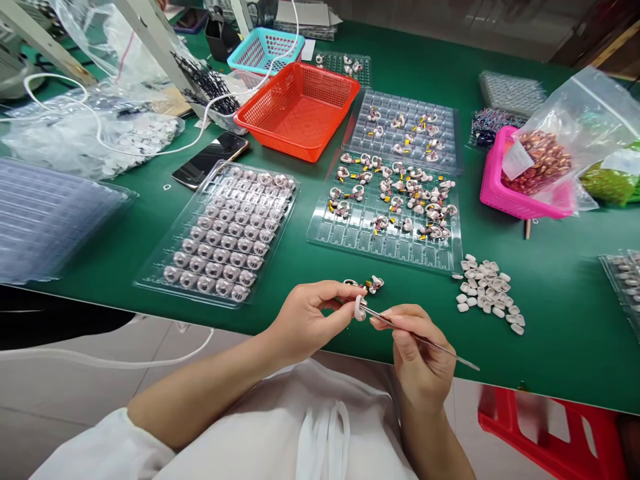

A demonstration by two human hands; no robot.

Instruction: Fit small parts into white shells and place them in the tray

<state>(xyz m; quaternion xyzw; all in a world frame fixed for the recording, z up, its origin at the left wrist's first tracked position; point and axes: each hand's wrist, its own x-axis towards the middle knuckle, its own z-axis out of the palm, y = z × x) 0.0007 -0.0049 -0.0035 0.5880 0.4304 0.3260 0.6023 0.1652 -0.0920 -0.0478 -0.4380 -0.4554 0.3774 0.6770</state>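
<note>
Pinching pale piece (359, 309), left hand (313, 313) partly hides it; tool (374, 314) tip indistinct.

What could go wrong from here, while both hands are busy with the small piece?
The thin metal tool could slip and poke the left hand, which pinches the small pale piece close to its tip. The piece might also drop, as only fingertips hold it. The loose pale parts could scatter if the right hand brushes them.

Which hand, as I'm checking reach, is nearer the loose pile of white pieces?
Right: the right hand is left of the white pieces; the left hand is farther left.
</note>
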